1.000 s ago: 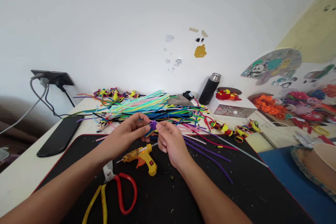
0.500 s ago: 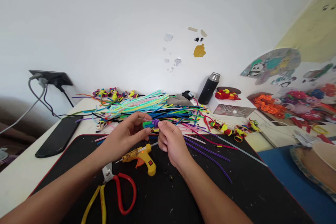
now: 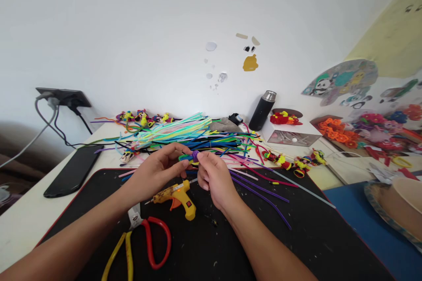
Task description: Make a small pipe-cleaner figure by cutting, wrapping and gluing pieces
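Both hands meet above the black mat (image 3: 296,246). My left hand (image 3: 158,171) pinches one end of a small pipe-cleaner piece (image 3: 191,156), green and blue with a purple coil wound round it. My right hand (image 3: 214,175) is closed on the purple end of the same piece, fingers curled. A yellow glue gun (image 3: 176,196) lies on the mat just below the hands. Red and yellow scissors (image 3: 145,241) lie nearer me on the left.
A heap of coloured pipe cleaners (image 3: 191,136) lies behind the hands. A black phone (image 3: 74,171) is at the left, a dark flask (image 3: 262,111) and a white box (image 3: 290,134) at the back right. Small finished figures (image 3: 296,162) sit right of the heap.
The piece has been turned between the fingers: its green end now shows at the left. Both hands stay in almost the same place.
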Motion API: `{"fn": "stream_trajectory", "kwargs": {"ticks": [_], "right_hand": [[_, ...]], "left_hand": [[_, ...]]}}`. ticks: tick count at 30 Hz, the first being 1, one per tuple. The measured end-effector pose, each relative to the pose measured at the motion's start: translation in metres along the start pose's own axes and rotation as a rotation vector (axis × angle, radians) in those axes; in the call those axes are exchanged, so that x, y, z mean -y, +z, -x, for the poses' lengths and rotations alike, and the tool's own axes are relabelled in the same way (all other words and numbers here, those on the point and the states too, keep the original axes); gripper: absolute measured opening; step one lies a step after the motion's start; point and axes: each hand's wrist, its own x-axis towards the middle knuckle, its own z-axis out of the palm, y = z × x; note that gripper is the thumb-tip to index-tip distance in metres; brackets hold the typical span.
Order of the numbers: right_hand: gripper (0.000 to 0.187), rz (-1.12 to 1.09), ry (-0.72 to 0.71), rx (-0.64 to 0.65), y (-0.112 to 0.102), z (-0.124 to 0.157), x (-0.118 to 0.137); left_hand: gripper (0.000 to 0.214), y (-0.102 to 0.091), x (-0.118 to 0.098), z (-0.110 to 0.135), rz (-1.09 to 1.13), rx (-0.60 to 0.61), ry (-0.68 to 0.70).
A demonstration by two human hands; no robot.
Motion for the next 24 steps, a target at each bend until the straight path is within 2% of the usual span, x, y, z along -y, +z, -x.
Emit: {"fn": "stream_trajectory", "kwargs": {"ticks": [14, 20, 24], "right_hand": [[0.048, -0.013, 0.004, 0.017, -0.002, 0.0, -0.001], [0.049, -0.009, -0.002, 0.016, -0.003, -0.001, -0.002], [0.048, 0.021, -0.002, 0.03, -0.003, 0.001, -0.002]], "left_hand": [[0.038, -0.005, -0.002, -0.002, 0.026, 0.062, -0.055], [0.041, -0.01, -0.001, -0.003, 0.093, 0.152, -0.104], [0.037, -0.01, 0.002, -0.002, 0.074, 0.132, -0.091]]}}
